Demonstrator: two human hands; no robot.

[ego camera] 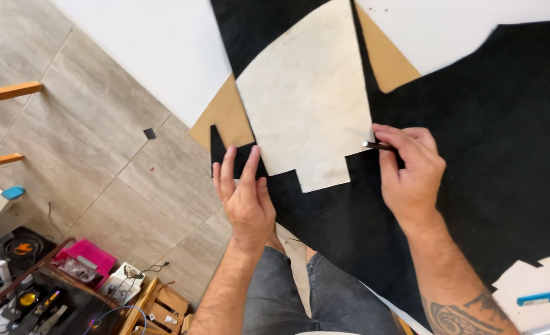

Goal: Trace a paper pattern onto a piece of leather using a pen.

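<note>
A cream paper pattern piece (309, 99) lies on black fabric (492, 142) spread over a white table. My left hand (244, 195) rests flat near the pattern's lower left corner, fingers apart, pressing on the fabric. My right hand (411, 170) grips a thin dark marking pen (374, 146), its tip at the pattern's right edge. A brown cardboard sheet (225, 118) sticks out beneath the fabric and pattern.
A white table top (163, 43) runs along the upper left, with a tiled floor (82, 142) beside it. A cluttered shelf with a pink box (89, 254) and a wooden crate (160, 304) stands lower left. A blue-handled tool (535, 299) lies on white paper at lower right.
</note>
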